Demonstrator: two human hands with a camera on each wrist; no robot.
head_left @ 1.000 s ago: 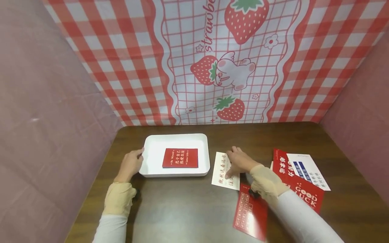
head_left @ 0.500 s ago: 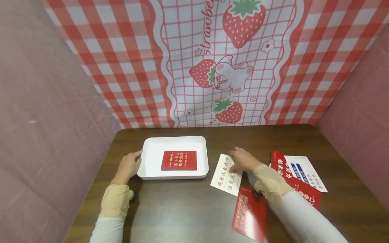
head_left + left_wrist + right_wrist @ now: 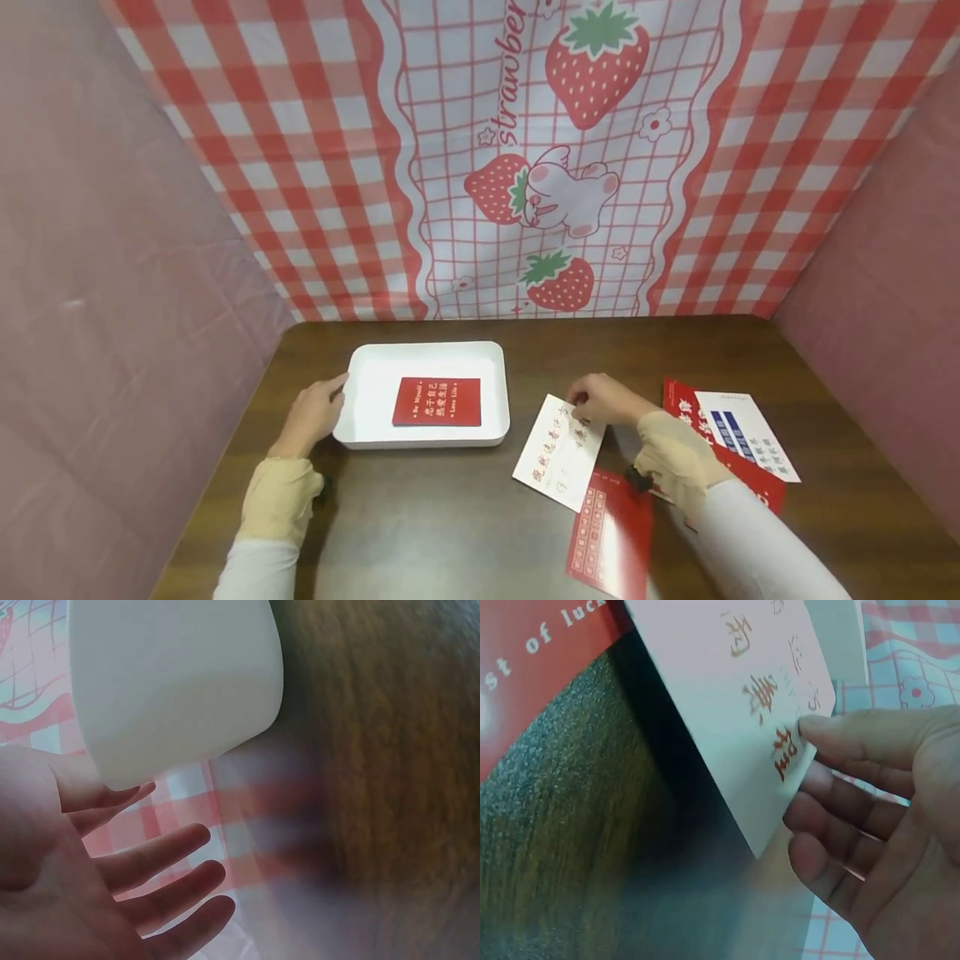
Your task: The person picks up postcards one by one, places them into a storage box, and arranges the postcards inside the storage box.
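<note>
My right hand [image 3: 603, 400] pinches a cream card [image 3: 727, 712] with printed lettering at its far edge, thumb on the printed face. In the head view this card slants, raised at the hand's side, just above a red card [image 3: 611, 533]. The left hand [image 3: 112, 862] touches the left rim of a white tray [image 3: 420, 437] with its thumb and index finger; its other fingers are extended and loose. Inside that tray lies a red card [image 3: 437, 402] with gold lettering, with a thin blue edge showing beneath it.
At the right, a white card [image 3: 746, 433] with blue blocks overlaps red cards [image 3: 678, 400], partly hidden by the right forearm. All lie on a brown wooden table [image 3: 420, 517]. A checked strawberry cloth [image 3: 480, 275] hangs behind, with pink cloth on both sides.
The right hand has taken hold of the cream card's far edge, and the card has turned and lifted there. The left hand stays at the tray. The view has shifted slightly.
</note>
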